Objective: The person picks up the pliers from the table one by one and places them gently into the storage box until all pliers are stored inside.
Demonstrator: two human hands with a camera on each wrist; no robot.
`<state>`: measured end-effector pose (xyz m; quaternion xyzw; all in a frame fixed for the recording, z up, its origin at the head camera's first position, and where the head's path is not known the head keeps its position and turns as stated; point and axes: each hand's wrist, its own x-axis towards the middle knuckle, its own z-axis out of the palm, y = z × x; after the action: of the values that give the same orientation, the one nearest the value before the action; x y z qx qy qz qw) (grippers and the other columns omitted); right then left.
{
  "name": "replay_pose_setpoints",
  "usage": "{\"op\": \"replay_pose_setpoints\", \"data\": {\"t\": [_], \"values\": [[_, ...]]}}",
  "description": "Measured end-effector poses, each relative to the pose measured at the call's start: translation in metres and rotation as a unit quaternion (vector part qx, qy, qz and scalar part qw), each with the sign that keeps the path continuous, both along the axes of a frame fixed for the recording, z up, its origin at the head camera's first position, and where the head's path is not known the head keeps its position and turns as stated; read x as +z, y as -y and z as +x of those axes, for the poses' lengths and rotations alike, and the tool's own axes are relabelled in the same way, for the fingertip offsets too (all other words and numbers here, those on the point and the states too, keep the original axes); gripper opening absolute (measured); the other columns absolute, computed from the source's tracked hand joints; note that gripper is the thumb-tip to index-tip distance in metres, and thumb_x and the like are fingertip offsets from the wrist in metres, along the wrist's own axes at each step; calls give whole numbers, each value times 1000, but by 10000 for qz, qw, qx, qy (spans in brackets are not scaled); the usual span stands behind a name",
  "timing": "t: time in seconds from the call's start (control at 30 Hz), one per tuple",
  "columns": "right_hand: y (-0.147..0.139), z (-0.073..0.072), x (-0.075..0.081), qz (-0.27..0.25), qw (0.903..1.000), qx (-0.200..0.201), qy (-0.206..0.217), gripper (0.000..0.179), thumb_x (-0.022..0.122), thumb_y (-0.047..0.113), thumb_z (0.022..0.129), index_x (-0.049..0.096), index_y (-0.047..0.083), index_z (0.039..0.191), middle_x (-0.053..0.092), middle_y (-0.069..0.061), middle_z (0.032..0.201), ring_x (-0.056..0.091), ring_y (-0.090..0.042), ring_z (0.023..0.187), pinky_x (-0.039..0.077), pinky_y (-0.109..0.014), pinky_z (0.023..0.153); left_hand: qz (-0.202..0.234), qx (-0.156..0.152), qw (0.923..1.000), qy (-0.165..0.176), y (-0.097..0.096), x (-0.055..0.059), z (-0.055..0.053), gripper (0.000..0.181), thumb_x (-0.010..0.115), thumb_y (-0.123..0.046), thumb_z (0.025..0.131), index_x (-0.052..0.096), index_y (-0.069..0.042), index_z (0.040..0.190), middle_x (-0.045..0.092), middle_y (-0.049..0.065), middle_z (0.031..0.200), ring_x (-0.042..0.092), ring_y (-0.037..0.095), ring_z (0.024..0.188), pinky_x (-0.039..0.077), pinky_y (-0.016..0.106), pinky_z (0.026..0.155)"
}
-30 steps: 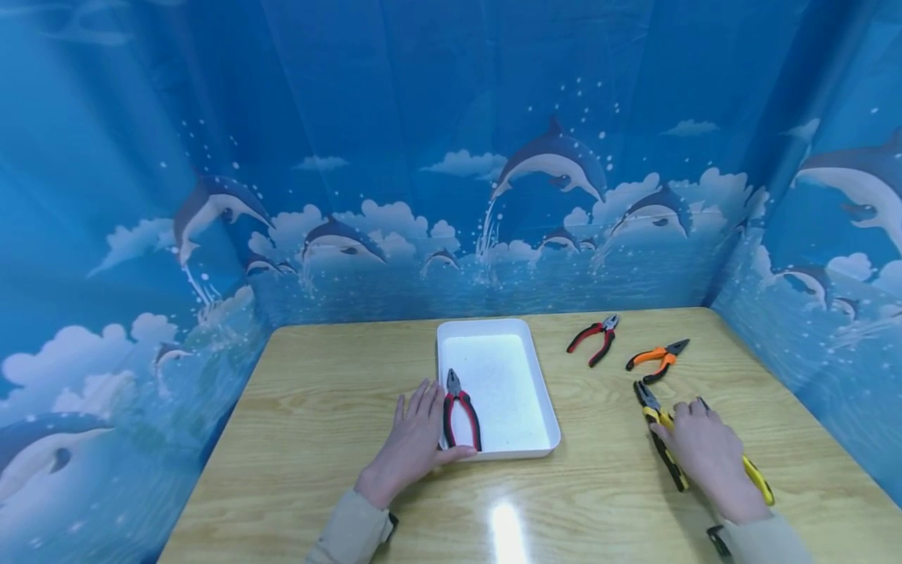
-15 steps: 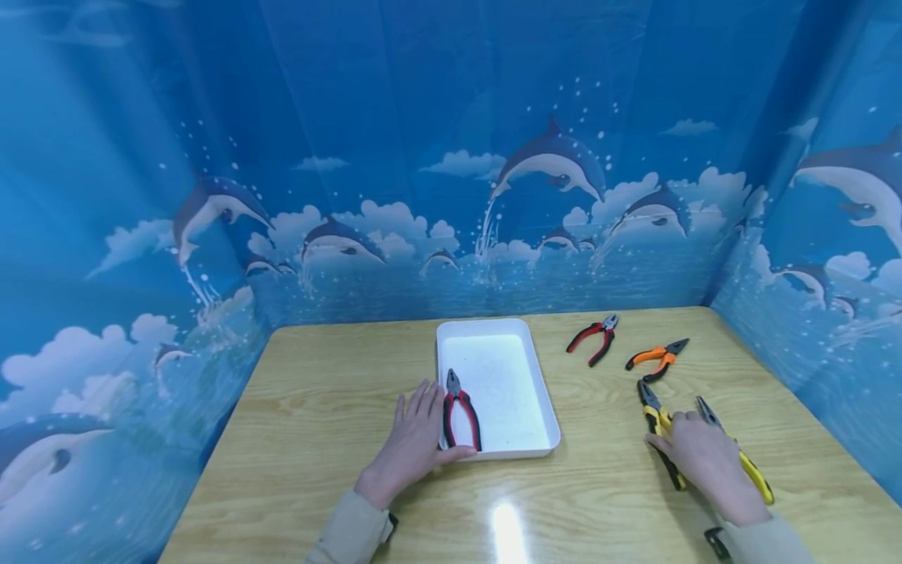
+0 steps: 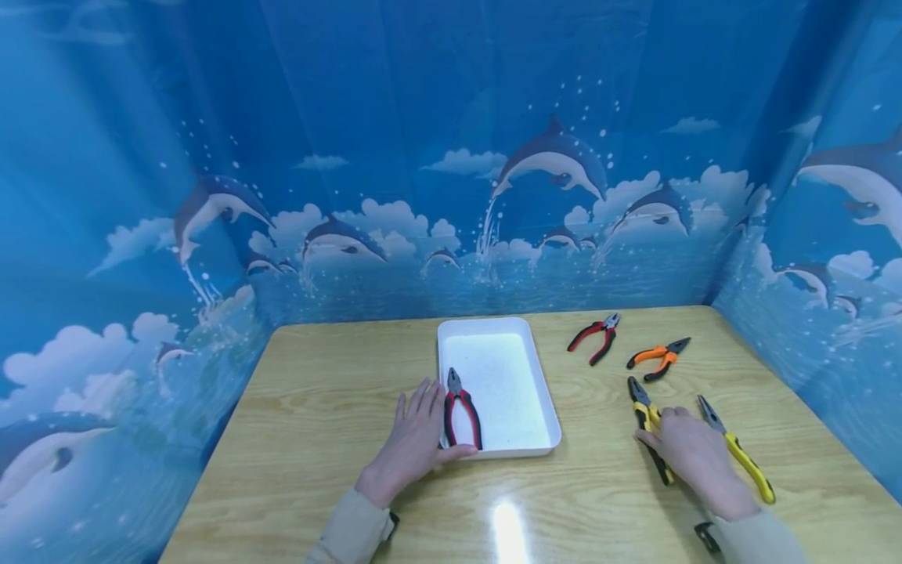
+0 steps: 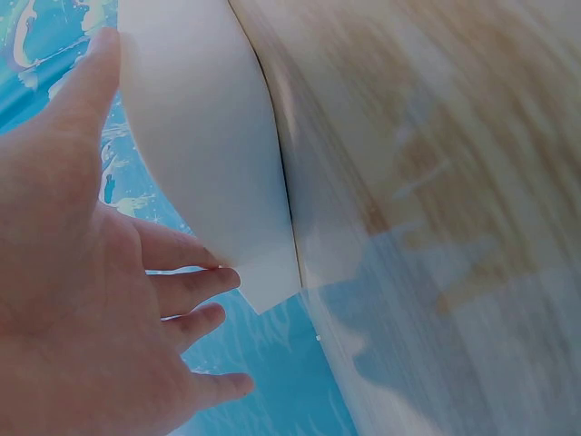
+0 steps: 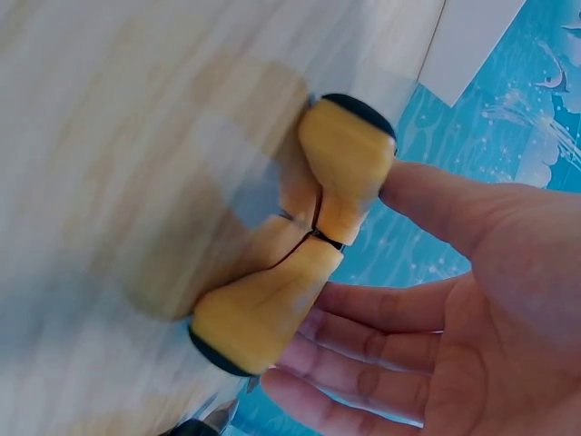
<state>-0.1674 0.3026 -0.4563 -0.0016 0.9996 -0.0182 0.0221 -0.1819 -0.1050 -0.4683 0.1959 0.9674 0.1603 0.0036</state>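
My left hand (image 3: 412,439) rests at the near left corner of a white tray (image 3: 507,392), fingers along its left rim and thumb on its near rim. In the left wrist view the fingertips touch the outside wall of the tray (image 4: 195,136). Red-and-black pliers (image 3: 476,419) lie in the tray along the left side, jaws pointing away. My right hand (image 3: 698,454) grips yellow-and-black combination pliers (image 3: 640,397) by the handles. Close up in the right wrist view, the thumb meets one handle of the pliers (image 5: 263,313) and the fingers the other, their handles spread over the table.
Yellow long-nose pliers (image 3: 747,462) lie just right of the right hand. Orange-and-black pliers (image 3: 662,356) and smaller red-and-black pliers (image 3: 607,337) lie farther back on the wooden table (image 3: 338,376). A blue dolphin-print curtain (image 3: 395,157) encloses the back and sides.
The right hand has shifted left, taking hold of the yellow-and-black pliers and drawing them slightly left, away from the yellow long-nose pliers, which now show more fully. The left hand has stayed still.
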Motion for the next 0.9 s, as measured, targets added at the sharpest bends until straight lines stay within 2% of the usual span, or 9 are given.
{"op": "replay_pose_setpoints", "data": {"t": [0.13, 0.37, 0.5, 0.7, 0.9], "values": [[6, -1, -2, 50, 9999, 60, -142, 53, 71, 40, 94, 64, -13, 93, 53, -14, 72, 46, -19, 51, 38, -28, 42, 33, -19, 10000, 9, 0, 1, 0, 109, 65, -69, 86, 29, 5, 156, 26, 26, 163, 19, 42, 152, 16, 68, 120], [16, -3, -7, 208, 9988, 202, -403, 53, 74, 41, 92, 64, -11, 90, 52, -12, 71, 45, -16, 48, 35, -25, 40, 26, -18, 10000, -32, 0, 0, 0, 109, 65, -69, 86, 29, 5, 156, 27, 26, 162, 20, 42, 152, 17, 69, 119], [21, -5, -6, 263, 9986, 202, -415, 51, 74, 41, 92, 63, -9, 87, 50, -11, 69, 45, -16, 48, 34, -25, 40, -11, 0, 10000, -19, 0, -1, 0, 109, 64, -70, 86, 29, 5, 156, 27, 25, 163, 20, 41, 152, 18, 68, 119], [29, -7, -6, 210, 9989, 238, -336, 55, 73, 40, 92, 64, -14, 100, 55, -16, 76, 46, -18, 50, 37, -26, 41, -33, 10, 10000, 7, 0, 0, 0, 109, 64, -70, 86, 29, 5, 156, 27, 25, 163, 20, 41, 152, 18, 68, 119], [35, -11, -5, 78, 9995, 216, -218, 51, 72, 40, 93, 64, -10, 91, 54, -15, 76, 47, -18, 52, 39, -27, 41, -12, -1, 10000, 1, 0, 0, -1, 109, 63, -71, 86, 28, 5, 157, 26, 25, 163, 19, 42, 152, 17, 68, 120]]}}
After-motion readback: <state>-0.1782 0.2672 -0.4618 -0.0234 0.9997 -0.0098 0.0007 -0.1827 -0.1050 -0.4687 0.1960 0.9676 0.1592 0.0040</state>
